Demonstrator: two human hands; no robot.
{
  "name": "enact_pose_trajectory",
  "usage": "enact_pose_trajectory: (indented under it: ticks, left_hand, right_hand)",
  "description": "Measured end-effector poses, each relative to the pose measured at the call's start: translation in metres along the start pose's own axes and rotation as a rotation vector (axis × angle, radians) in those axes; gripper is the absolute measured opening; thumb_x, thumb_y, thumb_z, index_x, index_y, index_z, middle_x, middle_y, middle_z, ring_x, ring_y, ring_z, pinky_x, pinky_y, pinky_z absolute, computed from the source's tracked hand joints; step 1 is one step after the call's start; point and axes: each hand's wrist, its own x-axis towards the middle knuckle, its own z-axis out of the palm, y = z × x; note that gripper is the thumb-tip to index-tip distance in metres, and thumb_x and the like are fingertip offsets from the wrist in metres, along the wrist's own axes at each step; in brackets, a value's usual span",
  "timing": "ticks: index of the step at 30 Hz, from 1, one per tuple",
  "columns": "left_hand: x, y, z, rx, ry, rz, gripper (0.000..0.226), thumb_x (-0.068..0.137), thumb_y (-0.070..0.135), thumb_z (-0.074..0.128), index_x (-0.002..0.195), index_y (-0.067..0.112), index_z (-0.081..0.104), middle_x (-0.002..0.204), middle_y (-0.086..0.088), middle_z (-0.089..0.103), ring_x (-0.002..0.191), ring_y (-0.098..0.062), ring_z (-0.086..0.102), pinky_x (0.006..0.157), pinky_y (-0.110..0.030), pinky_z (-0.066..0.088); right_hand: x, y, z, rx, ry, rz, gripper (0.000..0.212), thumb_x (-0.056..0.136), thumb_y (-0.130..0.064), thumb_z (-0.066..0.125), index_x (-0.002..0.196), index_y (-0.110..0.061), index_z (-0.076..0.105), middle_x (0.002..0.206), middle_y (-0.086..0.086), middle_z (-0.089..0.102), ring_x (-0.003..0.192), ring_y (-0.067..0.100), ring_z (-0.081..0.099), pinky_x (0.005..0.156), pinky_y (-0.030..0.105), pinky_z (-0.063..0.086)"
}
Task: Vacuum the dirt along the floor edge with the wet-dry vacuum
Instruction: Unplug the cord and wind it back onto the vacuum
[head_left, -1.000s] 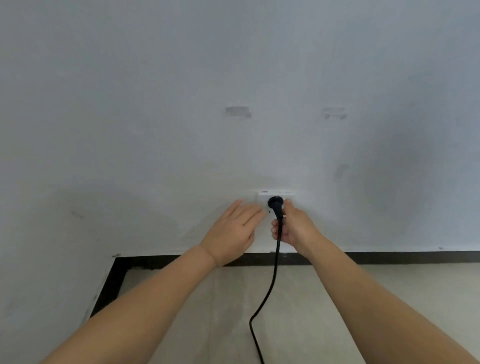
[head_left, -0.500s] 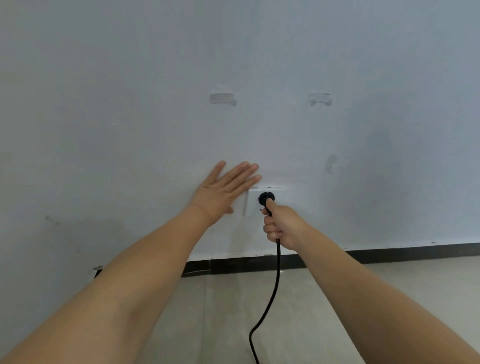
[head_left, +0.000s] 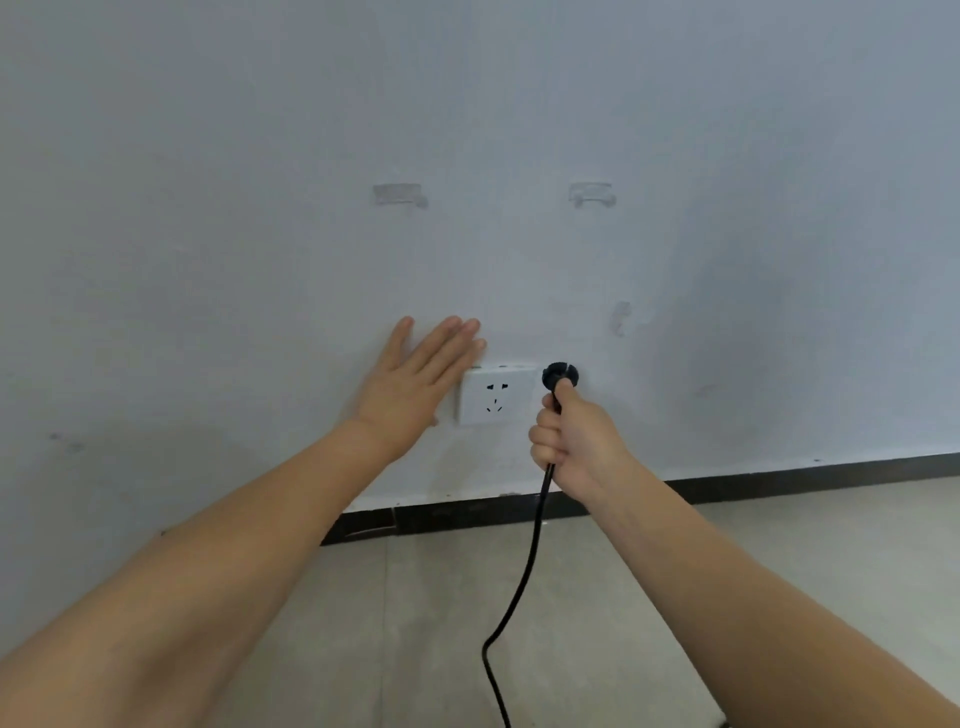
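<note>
— Plug first: where's the round black plastic plug (head_left: 560, 375) on the vacuum's thin black power cord (head_left: 524, 566)?

— My right hand (head_left: 574, 439) has its fingers curled round the cord just under the plug head, and the plug sits off the right edge of the white rectangular wall socket plate (head_left: 496, 397), not in its slots. The cord hangs from my fist and runs down across the pale tiled floor (head_left: 441, 623).

— And your other hand?

— My left hand (head_left: 415, 387) lies flat with straight fingers on the light grey painted wall (head_left: 467, 130), just left of the socket.

— So which step is this?

— I'd say either powering up or unplugging; the vacuum itself is out of view. To plug in, I'd shift the plug left and line its pins with the slots. Vacuuming would run along the dark skirting strip (head_left: 779, 475) at the floor edge
</note>
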Motion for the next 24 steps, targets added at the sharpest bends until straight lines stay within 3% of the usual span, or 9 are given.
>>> enact_pose_trajectory:
  ticks: [3, 6, 7, 9, 12, 15, 19, 22, 24]
  left_hand:
    - [-0.008, 0.028, -0.052, -0.395, -0.154, 0.072, 0.098, 0.068, 0.010, 0.075, 0.151, 0.014, 0.024, 0.159, -0.012, 0.018, 0.146, -0.028, 0.018, 0.117, -0.047, 0.009]
    - [-0.006, 0.040, -0.120, -1.168, -0.876, 0.101, 0.062, 0.077, 0.015, 0.046, 0.139, 0.017, 0.046, 0.144, -0.001, 0.048, 0.133, -0.016, 0.043, 0.113, -0.027, 0.030]
    - [-0.002, 0.040, -0.141, -1.341, -0.957, 0.087, 0.052, 0.077, 0.018, 0.044, 0.128, 0.016, 0.055, 0.133, -0.001, 0.056, 0.125, -0.013, 0.051, 0.109, -0.027, 0.036]
    - [0.011, 0.036, -0.181, -1.532, -0.898, -0.072, 0.019, 0.089, 0.023, 0.047, 0.100, 0.019, 0.062, 0.108, 0.001, 0.066, 0.105, -0.008, 0.060, 0.100, -0.027, 0.044]
    - [0.039, 0.015, -0.252, -1.468, -0.694, -0.237, 0.032, 0.103, 0.026, 0.034, 0.077, 0.021, 0.052, 0.076, 0.007, 0.064, 0.068, 0.005, 0.053, 0.077, -0.025, 0.041]
    - [0.061, -0.009, -0.323, -1.423, -0.549, -0.253, 0.028, 0.104, 0.024, 0.030, 0.081, 0.015, 0.044, 0.065, 0.006, 0.049, 0.060, -0.007, 0.049, 0.060, -0.020, 0.042]
    - [0.101, -0.039, -0.408, -1.338, -0.513, -0.201, 0.024, 0.105, 0.025, 0.028, 0.091, 0.012, 0.043, 0.062, 0.007, 0.043, 0.054, -0.011, 0.045, 0.049, -0.016, 0.035]
    - [0.136, -0.057, -0.466, -1.278, -0.497, -0.067, 0.023, 0.104, 0.026, 0.027, 0.090, 0.014, 0.040, 0.061, 0.004, 0.041, 0.050, -0.011, 0.034, 0.051, -0.022, 0.027]
    - [0.162, -0.063, -0.504, -1.290, -0.490, 0.029, 0.024, 0.104, 0.027, 0.027, 0.091, 0.013, 0.042, 0.060, 0.003, 0.040, 0.051, -0.012, 0.033, 0.053, -0.025, 0.026]
  right_hand:
    - [-0.027, -0.029, 0.019, 0.184, 0.027, 0.056, 0.037, 0.104, -0.033, 0.037, 0.074, -0.013, 0.043, 0.041, -0.007, 0.025, 0.029, 0.005, 0.019, 0.029, 0.016, 0.013]
    - [-0.065, -0.079, 0.037, 0.117, 0.108, -0.003, 0.032, 0.104, -0.029, 0.036, 0.079, -0.013, 0.045, 0.052, -0.002, 0.037, 0.040, 0.009, 0.037, 0.040, 0.019, 0.029]
    - [-0.079, -0.099, 0.042, 0.064, 0.121, -0.030, 0.029, 0.104, -0.028, 0.036, 0.082, -0.013, 0.047, 0.058, 0.000, 0.043, 0.048, 0.011, 0.046, 0.046, 0.021, 0.036]
    - [-0.109, -0.140, 0.049, -0.010, 0.121, -0.074, 0.026, 0.104, -0.026, 0.037, 0.087, -0.012, 0.051, 0.068, 0.002, 0.053, 0.066, 0.014, 0.059, 0.062, 0.026, 0.046]
    - [-0.152, -0.192, 0.048, -0.161, 0.140, -0.125, 0.023, 0.104, -0.026, 0.037, 0.100, -0.012, 0.054, 0.087, 0.005, 0.060, 0.086, 0.015, 0.063, 0.081, 0.033, 0.049]
    - [-0.194, -0.235, 0.040, -0.441, 0.277, -0.097, 0.036, 0.102, -0.030, 0.036, 0.109, -0.001, 0.056, 0.102, 0.018, 0.062, 0.099, 0.028, 0.062, 0.089, 0.044, 0.051]
    - [-0.256, -0.308, 0.034, -0.809, 0.211, 0.115, 0.026, 0.098, -0.031, 0.045, 0.080, -0.013, 0.053, 0.074, 0.004, 0.056, 0.061, 0.013, 0.054, 0.052, 0.023, 0.041]
    - [-0.291, -0.362, 0.027, -1.417, 0.213, -0.232, 0.025, 0.095, -0.032, 0.053, 0.115, -0.016, 0.053, 0.116, 0.003, 0.052, 0.105, 0.020, 0.051, 0.083, 0.031, 0.043]
    - [-0.311, -0.401, 0.026, -1.483, 0.031, -0.312, 0.040, 0.096, -0.031, 0.054, 0.132, -0.016, 0.048, 0.131, 0.004, 0.047, 0.115, 0.020, 0.046, 0.092, 0.031, 0.039]
